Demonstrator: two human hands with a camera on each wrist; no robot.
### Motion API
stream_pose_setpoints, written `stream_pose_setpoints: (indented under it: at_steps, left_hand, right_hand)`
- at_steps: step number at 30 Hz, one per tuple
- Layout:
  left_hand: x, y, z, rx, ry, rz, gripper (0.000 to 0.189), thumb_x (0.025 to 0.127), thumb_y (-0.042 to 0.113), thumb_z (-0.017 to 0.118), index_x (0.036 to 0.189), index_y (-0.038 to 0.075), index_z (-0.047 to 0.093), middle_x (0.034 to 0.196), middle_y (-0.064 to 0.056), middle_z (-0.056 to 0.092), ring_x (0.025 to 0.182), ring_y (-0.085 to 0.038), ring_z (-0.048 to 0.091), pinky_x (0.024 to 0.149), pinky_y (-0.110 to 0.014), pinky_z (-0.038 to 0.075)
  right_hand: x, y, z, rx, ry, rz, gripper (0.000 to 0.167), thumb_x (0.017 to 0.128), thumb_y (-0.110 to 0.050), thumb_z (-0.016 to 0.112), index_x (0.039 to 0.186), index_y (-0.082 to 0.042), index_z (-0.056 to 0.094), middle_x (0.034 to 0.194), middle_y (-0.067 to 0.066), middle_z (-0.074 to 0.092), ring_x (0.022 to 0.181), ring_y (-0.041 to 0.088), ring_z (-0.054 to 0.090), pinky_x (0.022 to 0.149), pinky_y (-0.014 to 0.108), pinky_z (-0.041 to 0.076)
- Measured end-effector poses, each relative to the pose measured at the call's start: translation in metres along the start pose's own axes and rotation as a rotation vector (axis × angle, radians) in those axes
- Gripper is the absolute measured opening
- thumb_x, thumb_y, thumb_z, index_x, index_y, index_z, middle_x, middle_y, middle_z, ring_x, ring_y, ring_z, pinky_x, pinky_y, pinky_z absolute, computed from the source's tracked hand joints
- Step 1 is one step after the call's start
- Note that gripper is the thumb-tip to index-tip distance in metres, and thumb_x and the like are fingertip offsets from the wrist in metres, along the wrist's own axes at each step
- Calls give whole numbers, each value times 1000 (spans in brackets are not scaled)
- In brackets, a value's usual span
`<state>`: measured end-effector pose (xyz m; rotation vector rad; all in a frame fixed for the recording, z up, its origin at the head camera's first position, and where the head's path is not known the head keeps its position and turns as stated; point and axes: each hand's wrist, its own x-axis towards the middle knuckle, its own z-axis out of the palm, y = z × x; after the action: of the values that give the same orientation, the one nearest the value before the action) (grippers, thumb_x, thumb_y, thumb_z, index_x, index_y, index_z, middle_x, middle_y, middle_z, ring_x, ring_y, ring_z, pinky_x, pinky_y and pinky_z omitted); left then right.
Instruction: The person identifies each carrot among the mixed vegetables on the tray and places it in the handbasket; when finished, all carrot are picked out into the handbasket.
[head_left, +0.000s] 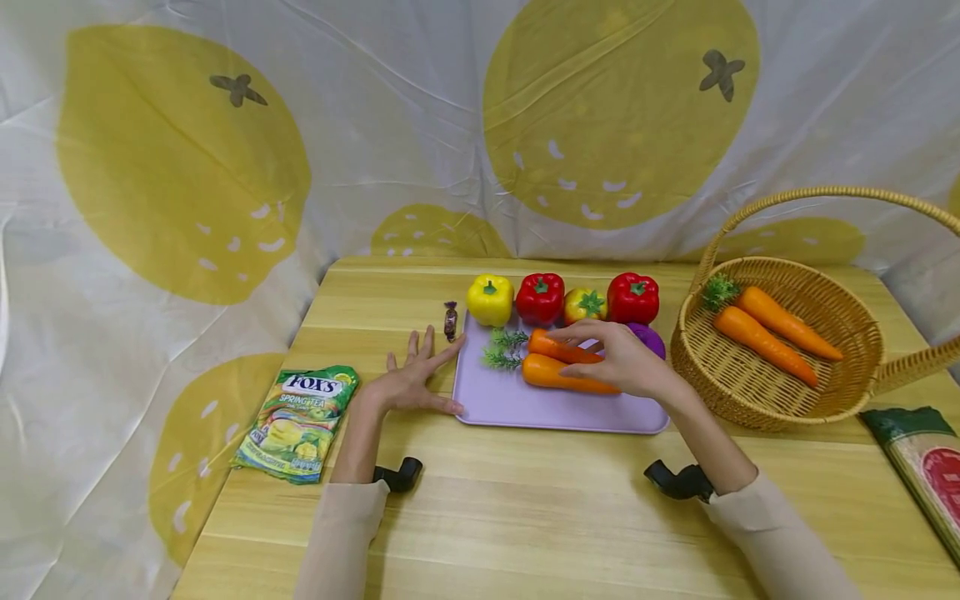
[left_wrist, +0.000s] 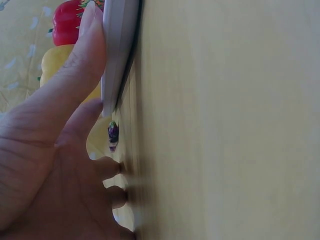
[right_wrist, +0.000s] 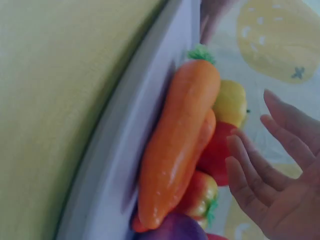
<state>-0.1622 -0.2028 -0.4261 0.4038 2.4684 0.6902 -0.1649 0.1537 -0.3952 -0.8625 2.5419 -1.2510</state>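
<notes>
My left hand (head_left: 408, 383) is spread out at the left end of a lilac tray (head_left: 491, 410), with thumb and index finger at its rim; the left wrist view shows the thumb along the tray's side (left_wrist: 116, 45). On the tray lie two orange carrots, a front one (head_left: 546, 372) and a back one (head_left: 542, 342), their green tops to the left. Over them is my right hand (head_left: 622, 360), fingers overlapping both in the head view. From the right wrist, these fingers (right_wrist: 250, 175) look loosely bent, with a gap between them and the front carrot (right_wrist: 180, 125).
Along the tray's back sit a yellow bell pepper (head_left: 491, 302), two red bell peppers (head_left: 540, 298), a yellow-red fruit (head_left: 581, 305) and something purple (head_left: 649, 338). A wrapped candy (head_left: 450, 321) and Fox's bag (head_left: 303, 425) lie left. Rightward are a wicker basket (head_left: 701, 379) holding two carrots and a packet (head_left: 918, 467).
</notes>
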Motion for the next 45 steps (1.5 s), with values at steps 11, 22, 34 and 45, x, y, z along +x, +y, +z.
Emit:
stream_pose_setpoints:
  at_steps: [11,22,34,45]
  left_hand:
    - [0,0,0,-6,-1,-6,114,83,49,84,167,34,8,168,-21,-29,154,-45,-32,115,-79,-18]
    - [0,1,0,-8,-3,-10,114,83,49,84,167,34,8,169,-21,-29,154,-45,-31,115,-79,-18]
    - [0,1,1,-15,-2,-8,114,84,48,84,167,34,8,169,-21,-28,154,-45,-32,116,-79,-18]
    - [-1,1,0,-15,-1,-5,113,84,48,84,167,34,8,169,-22,-27,154,-46,-31,116,-79,-17]
  right_hand:
    - [7,4,20,-24,16,40,42,87,-9,83,128,-10,75,125,13,74,111,30,67,91,44,57]
    - [10,4,31,-21,-8,83,36,88,-7,81,123,-14,78,125,9,74,108,25,65,87,36,53]
    - [9,4,34,-38,-46,53,34,87,-5,81,120,-13,79,123,9,75,113,26,67,94,40,56]
    - [11,3,36,-12,-123,62,36,89,-11,82,124,-15,77,130,6,74,125,25,64,105,43,51]
